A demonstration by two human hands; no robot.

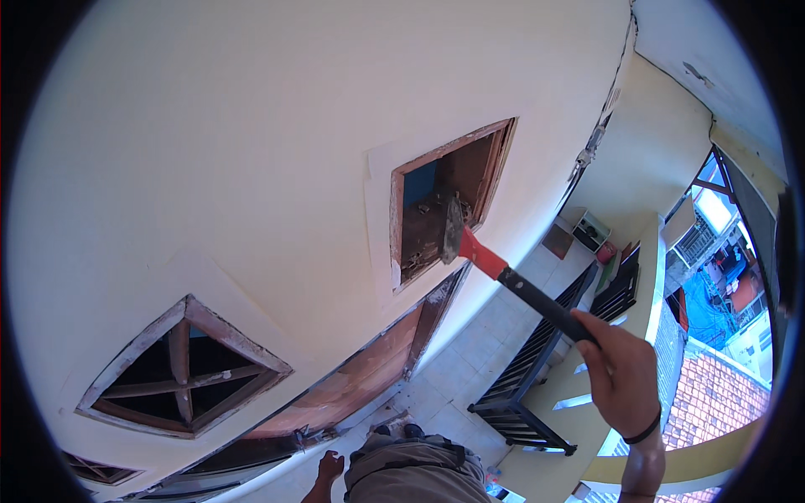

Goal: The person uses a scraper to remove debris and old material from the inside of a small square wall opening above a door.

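Note:
My right hand (620, 369) is wrapped round the black handle of a scraper (545, 303) with a red neck. The scraper's flat, dirty grey blade (453, 230) is at the lower right edge of a small wall opening; whether it touches the frame I cannot tell. The opening's worn wooden frame (396, 220) has chipped edges, and loose debris (423, 210) lies inside it. Down beside my body hangs my left hand (331, 464), loosely curled with a gap between the fingers and nothing visible in it.
A second frame with crossed bars (182, 381) is set in the cream wall (210, 151) on the left. Below the opening stands a wooden door (352, 381). Black railing (537, 377) borders the tiled floor (457, 369) on the right. Shelf-like boxes (592, 230) stand further off.

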